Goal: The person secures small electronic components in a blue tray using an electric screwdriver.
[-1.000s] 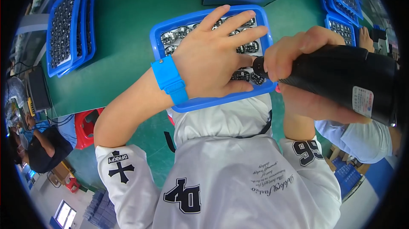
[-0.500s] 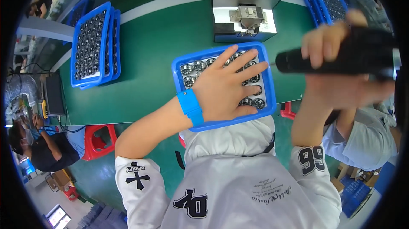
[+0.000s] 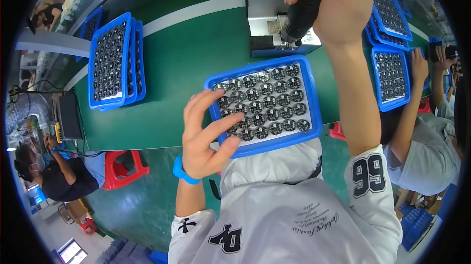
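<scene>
My right hand (image 3: 346,11) is wrapped round a black electric screwdriver (image 3: 310,4). The screwdriver points down, its tip at the metal block on the front of a grey box-shaped machine (image 3: 265,48); whether the bit touches cannot be made out. My left hand (image 3: 203,139), a blue band round its wrist, is spread over the left side of a blue tray (image 3: 318,102). Its fingertips rest on or just above the round black parts (image 3: 269,102) there. These small discs with shiny metal bits lie in rows on a white liner, partly hidden by my fingers.
Stacked blue trays (image 3: 132,23) of similar parts stand at the left of the green table (image 3: 186,33). More blue trays (image 3: 407,33) are at the right, beside a co-worker's hand (image 3: 419,65). Another person (image 3: 64,175) sits far left near a red stool (image 3: 122,168).
My right hand has swung the screwdriver from the right side up to the machine. My left hand has drawn back from the tray's middle to its left side, uncovering most parts.
</scene>
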`<state>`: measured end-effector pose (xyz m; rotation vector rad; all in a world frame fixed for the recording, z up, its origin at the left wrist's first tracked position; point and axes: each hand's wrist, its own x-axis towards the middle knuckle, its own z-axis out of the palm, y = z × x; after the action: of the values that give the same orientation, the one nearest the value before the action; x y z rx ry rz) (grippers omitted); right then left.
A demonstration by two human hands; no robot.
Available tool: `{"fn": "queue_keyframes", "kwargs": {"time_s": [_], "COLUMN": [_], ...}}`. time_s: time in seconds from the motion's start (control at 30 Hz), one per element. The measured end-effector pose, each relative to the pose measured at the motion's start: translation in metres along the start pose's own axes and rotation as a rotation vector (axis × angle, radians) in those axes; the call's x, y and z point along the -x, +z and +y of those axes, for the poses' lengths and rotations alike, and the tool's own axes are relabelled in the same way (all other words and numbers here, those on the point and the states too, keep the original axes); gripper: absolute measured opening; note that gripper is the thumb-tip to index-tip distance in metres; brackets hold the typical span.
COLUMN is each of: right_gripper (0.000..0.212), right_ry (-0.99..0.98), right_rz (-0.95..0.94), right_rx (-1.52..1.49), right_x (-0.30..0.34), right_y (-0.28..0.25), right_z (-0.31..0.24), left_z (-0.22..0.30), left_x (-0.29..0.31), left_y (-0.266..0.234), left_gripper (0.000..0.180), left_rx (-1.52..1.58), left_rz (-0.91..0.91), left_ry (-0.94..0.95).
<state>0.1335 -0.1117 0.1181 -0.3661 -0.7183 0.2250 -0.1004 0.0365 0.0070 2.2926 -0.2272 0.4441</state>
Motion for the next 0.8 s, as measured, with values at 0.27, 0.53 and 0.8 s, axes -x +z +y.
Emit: {"fn": "queue_keyframes", "kwargs": {"time_s": [0.27,0.53,0.8], "right_gripper": [0.116,0.113,0.105], "right_ry": [0.335,0.037,-0.052], "right_rz": [-0.129,0.03,0.073], "right_rx": [0.431,0.645,0.766], "right_x": [0.063,0.138,0.163], "right_y": [-0.038,-0.023,-0.002], "right_z": [-0.057,-0.107,-0.119], "left_z": [0.019,0.042,0.053], "left_x": [0.009,-0.025,-0.048], "left_y": [-0.009,0.057,0.087], "left_gripper": [0.04,0.038,0.021], "left_rx": [-0.02,-0.023,-0.015], "left_rz": [0.044,-0.111,-0.188], "left_ry": [-0.063,0.15,0.215]}}
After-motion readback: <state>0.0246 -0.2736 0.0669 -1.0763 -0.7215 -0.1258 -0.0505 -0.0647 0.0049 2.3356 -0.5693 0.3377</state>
